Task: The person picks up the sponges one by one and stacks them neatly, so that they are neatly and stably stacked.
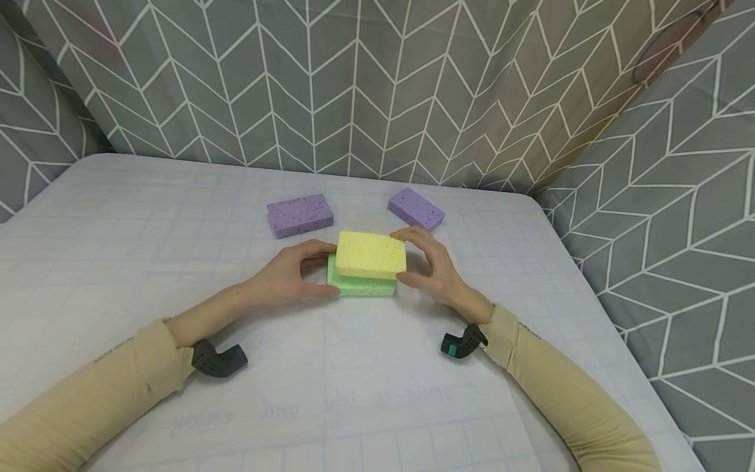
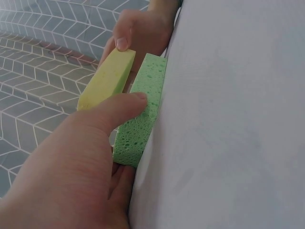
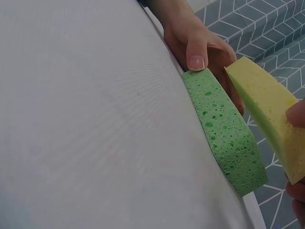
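A green sponge (image 1: 367,288) lies flat on the white-covered table. My left hand (image 1: 290,272) grips its left end, thumb on the near side (image 2: 143,107) and fingers at the far side. Just above it, a yellow sponge (image 1: 370,254) is held by its right end between the thumb and fingers of my right hand (image 1: 438,270). Both wrist views show a gap between the yellow sponge (image 3: 267,107) and the green sponge (image 3: 224,133), with the yellow one tilted. The yellow sponge hides part of the green sponge's top in the head view.
Two purple sponges lie farther back, one at the left (image 1: 299,216) and one angled at the right (image 1: 415,208), close behind my right fingers. The table (image 1: 177,229) ends at a grey patterned curtain (image 1: 330,85), which also hangs along the right side.
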`<control>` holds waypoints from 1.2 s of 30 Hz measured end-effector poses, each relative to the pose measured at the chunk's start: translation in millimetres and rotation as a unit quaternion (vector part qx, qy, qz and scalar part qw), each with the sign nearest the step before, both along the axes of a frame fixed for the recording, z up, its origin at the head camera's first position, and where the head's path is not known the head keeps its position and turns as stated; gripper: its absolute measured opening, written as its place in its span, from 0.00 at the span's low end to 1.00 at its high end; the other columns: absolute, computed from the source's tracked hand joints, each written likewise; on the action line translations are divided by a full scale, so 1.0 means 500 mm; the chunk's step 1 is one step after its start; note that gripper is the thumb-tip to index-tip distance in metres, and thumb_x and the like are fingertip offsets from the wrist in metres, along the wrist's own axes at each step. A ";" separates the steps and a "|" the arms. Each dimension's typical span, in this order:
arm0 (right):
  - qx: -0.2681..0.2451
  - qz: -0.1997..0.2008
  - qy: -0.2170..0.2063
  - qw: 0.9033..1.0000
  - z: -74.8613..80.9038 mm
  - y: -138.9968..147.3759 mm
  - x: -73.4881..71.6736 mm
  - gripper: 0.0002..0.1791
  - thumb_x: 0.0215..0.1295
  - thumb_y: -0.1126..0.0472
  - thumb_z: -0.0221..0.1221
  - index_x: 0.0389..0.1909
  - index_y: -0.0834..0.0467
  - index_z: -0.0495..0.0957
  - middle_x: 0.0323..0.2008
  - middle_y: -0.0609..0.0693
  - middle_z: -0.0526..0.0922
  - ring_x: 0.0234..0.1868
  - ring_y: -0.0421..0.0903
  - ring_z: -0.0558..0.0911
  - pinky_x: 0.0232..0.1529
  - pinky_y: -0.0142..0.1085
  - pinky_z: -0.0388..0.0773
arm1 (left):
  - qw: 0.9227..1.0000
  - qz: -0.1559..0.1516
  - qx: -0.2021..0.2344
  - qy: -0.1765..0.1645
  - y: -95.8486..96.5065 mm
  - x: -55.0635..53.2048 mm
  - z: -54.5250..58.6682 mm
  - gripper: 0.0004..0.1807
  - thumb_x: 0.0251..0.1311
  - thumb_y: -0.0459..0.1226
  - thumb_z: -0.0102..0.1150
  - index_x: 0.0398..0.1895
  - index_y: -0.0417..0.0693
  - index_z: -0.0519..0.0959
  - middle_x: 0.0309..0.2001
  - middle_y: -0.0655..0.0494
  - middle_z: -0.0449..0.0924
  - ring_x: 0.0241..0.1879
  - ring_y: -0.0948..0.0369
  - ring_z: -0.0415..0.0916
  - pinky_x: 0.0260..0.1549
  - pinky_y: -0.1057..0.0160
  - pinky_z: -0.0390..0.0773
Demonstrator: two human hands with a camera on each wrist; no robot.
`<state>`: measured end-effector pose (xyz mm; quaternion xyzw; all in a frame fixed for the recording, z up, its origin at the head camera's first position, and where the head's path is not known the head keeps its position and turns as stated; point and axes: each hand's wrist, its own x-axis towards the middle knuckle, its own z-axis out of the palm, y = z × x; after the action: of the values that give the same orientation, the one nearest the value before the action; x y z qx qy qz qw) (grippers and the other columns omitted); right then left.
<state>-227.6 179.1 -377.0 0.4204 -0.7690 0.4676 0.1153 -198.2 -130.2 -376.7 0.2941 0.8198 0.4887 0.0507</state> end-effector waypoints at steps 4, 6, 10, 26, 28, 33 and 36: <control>0.001 0.016 0.006 1.000 -0.001 0.000 -0.001 0.33 0.51 0.59 0.61 0.61 0.65 0.74 0.56 0.62 0.78 0.61 0.56 0.73 0.69 0.51 0.69 | 1.000 0.002 -0.006 -0.002 0.000 -0.001 0.001 0.39 0.48 0.39 0.79 0.64 0.42 0.73 0.62 0.50 0.75 0.64 0.53 0.74 0.69 0.57 0.72; 0.002 0.019 0.010 1.000 0.000 -0.001 0.000 0.33 0.50 0.59 0.61 0.61 0.66 0.74 0.56 0.62 0.78 0.61 0.56 0.73 0.69 0.51 0.69 | 1.000 0.003 -0.008 -0.004 -0.001 -0.001 0.001 0.39 0.49 0.39 0.79 0.64 0.42 0.72 0.63 0.50 0.75 0.64 0.52 0.74 0.69 0.57 0.72; 0.008 0.016 0.010 1.000 0.001 -0.002 0.003 0.33 0.51 0.58 0.61 0.61 0.66 0.74 0.56 0.61 0.78 0.62 0.54 0.73 0.69 0.50 0.69 | 1.000 0.004 -0.008 -0.007 -0.001 -0.002 0.001 0.39 0.48 0.39 0.79 0.64 0.41 0.72 0.62 0.49 0.75 0.64 0.53 0.74 0.69 0.57 0.72; 0.016 0.045 0.019 0.999 0.000 -0.004 0.000 0.33 0.50 0.59 0.61 0.61 0.66 0.74 0.55 0.61 0.79 0.60 0.55 0.74 0.70 0.48 0.68 | 1.000 0.007 -0.010 -0.008 -0.001 -0.006 0.000 0.40 0.47 0.39 0.79 0.65 0.43 0.72 0.64 0.50 0.75 0.65 0.52 0.73 0.69 0.56 0.72; 0.021 0.046 0.019 0.999 0.001 -0.005 0.000 0.34 0.50 0.58 0.61 0.61 0.66 0.74 0.56 0.60 0.79 0.61 0.54 0.74 0.70 0.48 0.67 | 1.000 0.008 -0.010 -0.009 -0.001 -0.006 0.000 0.40 0.47 0.39 0.80 0.65 0.42 0.72 0.63 0.50 0.75 0.65 0.52 0.73 0.69 0.56 0.72; 0.032 0.047 0.020 0.998 0.003 -0.007 0.002 0.34 0.51 0.56 0.62 0.61 0.65 0.74 0.56 0.59 0.78 0.61 0.53 0.73 0.70 0.49 0.67 | 1.000 0.010 -0.010 -0.010 -0.001 -0.006 -0.003 0.40 0.46 0.39 0.80 0.65 0.42 0.72 0.63 0.49 0.75 0.64 0.52 0.74 0.69 0.55 0.72; 0.036 0.047 0.018 0.998 0.002 -0.006 0.002 0.34 0.51 0.56 0.62 0.61 0.65 0.74 0.56 0.59 0.78 0.61 0.53 0.73 0.70 0.49 0.67 | 1.000 0.012 -0.011 -0.013 -0.001 -0.005 -0.003 0.41 0.46 0.40 0.80 0.65 0.42 0.72 0.63 0.49 0.75 0.64 0.52 0.73 0.69 0.55 0.72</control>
<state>-226.5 176.1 -376.2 0.4685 -0.7622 0.4370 0.0921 -200.7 -130.5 -378.2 0.2768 0.8281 0.4839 0.0588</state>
